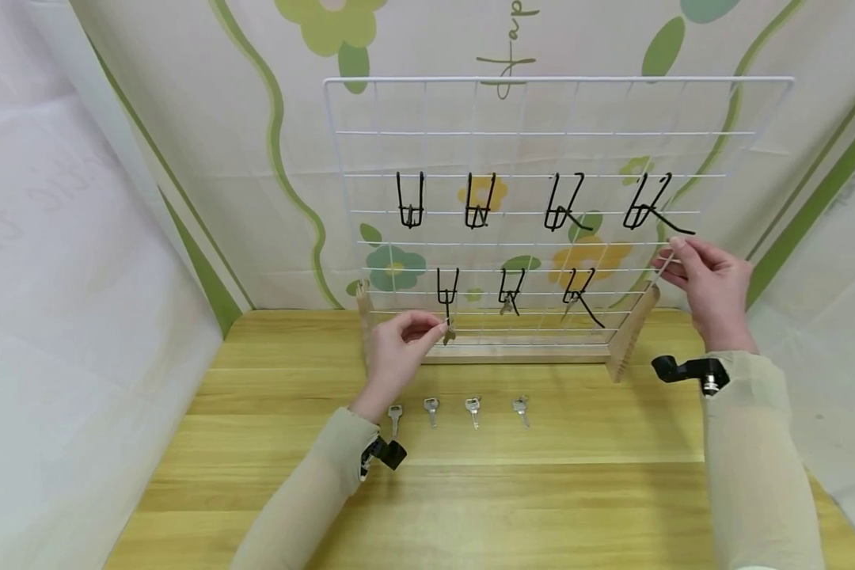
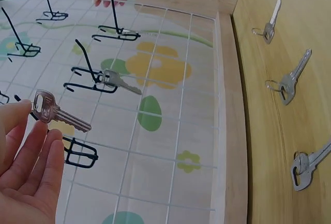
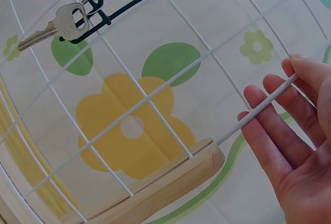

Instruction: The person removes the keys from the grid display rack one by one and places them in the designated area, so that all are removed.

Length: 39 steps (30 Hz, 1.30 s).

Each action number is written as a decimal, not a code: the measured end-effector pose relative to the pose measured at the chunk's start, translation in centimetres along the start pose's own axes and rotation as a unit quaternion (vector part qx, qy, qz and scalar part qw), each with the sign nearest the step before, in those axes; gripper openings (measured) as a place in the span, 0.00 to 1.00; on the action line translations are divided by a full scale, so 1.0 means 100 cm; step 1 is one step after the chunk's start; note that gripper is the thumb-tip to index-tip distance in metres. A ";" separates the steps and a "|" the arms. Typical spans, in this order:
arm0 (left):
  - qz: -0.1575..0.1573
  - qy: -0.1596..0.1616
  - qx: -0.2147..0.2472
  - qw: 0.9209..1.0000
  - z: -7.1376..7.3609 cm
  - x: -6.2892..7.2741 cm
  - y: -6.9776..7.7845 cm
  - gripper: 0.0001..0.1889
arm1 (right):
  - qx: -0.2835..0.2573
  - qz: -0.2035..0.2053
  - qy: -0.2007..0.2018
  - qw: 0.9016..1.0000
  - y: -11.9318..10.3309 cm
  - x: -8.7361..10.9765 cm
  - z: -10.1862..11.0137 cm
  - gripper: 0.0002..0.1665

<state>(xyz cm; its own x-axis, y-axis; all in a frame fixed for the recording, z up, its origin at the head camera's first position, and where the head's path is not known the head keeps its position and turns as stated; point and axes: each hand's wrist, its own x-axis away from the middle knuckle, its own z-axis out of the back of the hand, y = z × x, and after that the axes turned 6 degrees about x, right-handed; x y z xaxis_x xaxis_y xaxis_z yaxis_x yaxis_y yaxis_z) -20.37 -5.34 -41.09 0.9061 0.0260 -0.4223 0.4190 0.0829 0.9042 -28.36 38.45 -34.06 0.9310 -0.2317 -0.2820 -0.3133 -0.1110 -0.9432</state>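
My left hand pinches a small silver key by its ring end between thumb and index finger. This key is at the front of the lower-left black hook; whether its ring is round the prong I cannot tell. Over on the right, my right hand grips the side wire of the white grid panel, its thumb and fingers on the rod in the right wrist view. One key hangs from a lower-row hook, and another key shows on the lower middle hook in the left wrist view.
Several loose keys lie in a row on the wooden table, in front of the panel's wooden base. Black hooks line an upper row, their prongs jutting forward. A flower-printed cloth hangs behind.
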 end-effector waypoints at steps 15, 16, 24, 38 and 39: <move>-0.031 -0.038 0.047 0.998 0.009 0.034 0.025 0.04 | -0.001 -0.008 0.000 1.000 0.000 0.001 0.000 0.20; -0.029 -0.039 0.048 0.998 0.012 0.038 0.027 0.04 | 0.000 -0.009 0.000 1.000 0.000 0.001 0.001 0.20; 0.046 -0.057 0.032 0.997 0.036 0.073 0.031 0.04 | -0.008 -0.012 -0.003 1.000 -0.001 0.001 0.001 0.21; 0.192 -0.173 -0.015 0.966 0.070 0.123 -0.024 0.05 | -0.016 -0.007 -0.005 1.000 -0.002 0.001 0.000 0.21; 0.195 -0.180 -0.019 0.964 0.072 0.124 -0.028 0.05 | -0.015 -0.007 -0.005 1.000 -0.002 0.001 0.000 0.21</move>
<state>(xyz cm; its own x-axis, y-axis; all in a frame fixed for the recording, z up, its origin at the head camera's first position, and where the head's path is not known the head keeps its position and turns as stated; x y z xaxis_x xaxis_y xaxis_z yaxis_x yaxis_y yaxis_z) -9.84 -12.43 -48.42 0.9585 -0.2850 0.0046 0.0468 0.1734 0.9837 -28.20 38.42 -33.92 0.9369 -0.2203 -0.2714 -0.3064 -0.1433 -0.9411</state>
